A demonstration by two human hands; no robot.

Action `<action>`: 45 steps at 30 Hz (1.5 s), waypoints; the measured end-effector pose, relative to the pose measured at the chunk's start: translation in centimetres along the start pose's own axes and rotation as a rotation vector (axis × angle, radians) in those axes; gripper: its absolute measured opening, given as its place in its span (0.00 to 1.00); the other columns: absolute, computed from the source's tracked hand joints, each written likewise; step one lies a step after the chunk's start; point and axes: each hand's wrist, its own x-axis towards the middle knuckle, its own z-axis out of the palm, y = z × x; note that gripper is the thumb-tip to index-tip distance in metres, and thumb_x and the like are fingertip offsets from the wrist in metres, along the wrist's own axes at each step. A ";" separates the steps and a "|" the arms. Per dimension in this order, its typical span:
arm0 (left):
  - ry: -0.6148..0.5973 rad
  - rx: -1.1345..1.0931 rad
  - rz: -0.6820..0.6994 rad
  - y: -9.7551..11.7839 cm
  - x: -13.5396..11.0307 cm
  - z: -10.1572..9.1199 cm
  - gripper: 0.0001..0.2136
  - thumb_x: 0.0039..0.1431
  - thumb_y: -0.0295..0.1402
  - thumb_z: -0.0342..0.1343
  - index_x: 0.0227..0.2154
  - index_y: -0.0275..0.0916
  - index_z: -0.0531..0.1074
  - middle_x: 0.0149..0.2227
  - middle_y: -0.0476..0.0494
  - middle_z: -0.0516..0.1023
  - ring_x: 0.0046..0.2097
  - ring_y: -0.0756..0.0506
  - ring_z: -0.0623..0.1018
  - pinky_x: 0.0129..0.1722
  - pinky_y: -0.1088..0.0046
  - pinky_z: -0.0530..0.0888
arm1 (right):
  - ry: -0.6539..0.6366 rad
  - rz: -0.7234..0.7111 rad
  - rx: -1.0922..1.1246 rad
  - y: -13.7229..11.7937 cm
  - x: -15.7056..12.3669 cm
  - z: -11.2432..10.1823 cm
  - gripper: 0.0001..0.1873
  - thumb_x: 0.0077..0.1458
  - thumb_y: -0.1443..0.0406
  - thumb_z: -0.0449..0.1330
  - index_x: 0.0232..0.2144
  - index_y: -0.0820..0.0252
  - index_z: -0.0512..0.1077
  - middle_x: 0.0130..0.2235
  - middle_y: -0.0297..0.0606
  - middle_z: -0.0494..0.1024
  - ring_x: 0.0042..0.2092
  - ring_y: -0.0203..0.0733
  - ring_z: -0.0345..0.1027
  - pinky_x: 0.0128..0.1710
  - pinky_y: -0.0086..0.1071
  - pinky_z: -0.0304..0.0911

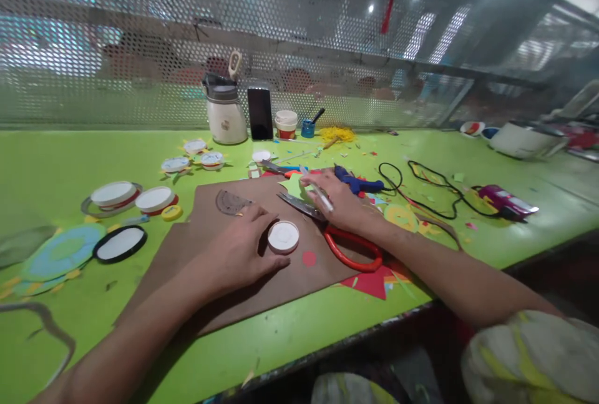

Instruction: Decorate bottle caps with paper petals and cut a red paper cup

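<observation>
My left hand (241, 243) rests on a brown sheet of card (243, 291), its thumb and fingers curled round a small white round lid (283, 236). My right hand (339, 201) lies farther right, closed on a thin white pen-like stick (322, 195) that points to the upper left. Under that hand lie scissors with red handles (350, 248), blades toward the left. A clear protractor (229, 202) lies on the card just beyond my left hand. A small red paper dot (309, 258) sits near the lid.
On the green table (56, 154) lie white and red lids (154, 199), round paper cut-outs (63, 251), a blue glue gun (358, 182) with a black cord (421, 204), a jug (224, 113), a phone (260, 113), small paint pots (286, 124) and a perforated metal screen (140, 29) behind.
</observation>
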 end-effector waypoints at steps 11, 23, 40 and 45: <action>0.007 0.006 -0.015 0.0 0.6 0.7 0.23 0.52 0.49 0.60 0.42 0.35 0.69 0.44 0.35 0.70 0.45 0.35 0.70 0.45 0.54 0.69 | 0.013 0.054 0.069 -1.4 0.4 -1.6 0.15 0.61 0.68 0.53 0.50 0.63 0.69 0.45 0.47 0.78 0.48 0.48 0.69 0.51 0.44 0.62; 0.086 -0.026 0.017 0.0 0.1 0.2 0.20 0.56 0.47 0.58 0.46 0.40 0.69 0.45 0.40 0.70 0.44 0.39 0.74 0.41 0.62 0.72 | 0.028 0.068 0.170 -1.7 -0.3 -0.2 0.13 0.61 0.66 0.54 0.48 0.60 0.71 0.48 0.44 0.79 0.48 0.45 0.73 0.49 0.40 0.66; 0.598 0.244 0.231 1.2 -1.8 -0.1 0.34 0.57 0.23 0.58 0.62 0.51 0.50 0.53 0.37 0.67 0.54 0.37 0.70 0.53 0.54 0.72 | -0.050 0.149 0.585 -6.9 -0.5 -2.8 0.10 0.60 0.64 0.60 0.44 0.55 0.70 0.38 0.36 0.79 0.35 0.37 0.73 0.34 0.30 0.70; 0.632 0.223 0.257 1.3 -2.4 0.1 0.38 0.54 0.20 0.60 0.63 0.49 0.49 0.55 0.37 0.67 0.57 0.37 0.67 0.56 0.53 0.70 | -0.095 0.151 0.628 -7.0 -1.1 -2.1 0.13 0.55 0.63 0.65 0.43 0.55 0.70 0.36 0.34 0.78 0.32 0.35 0.71 0.31 0.28 0.67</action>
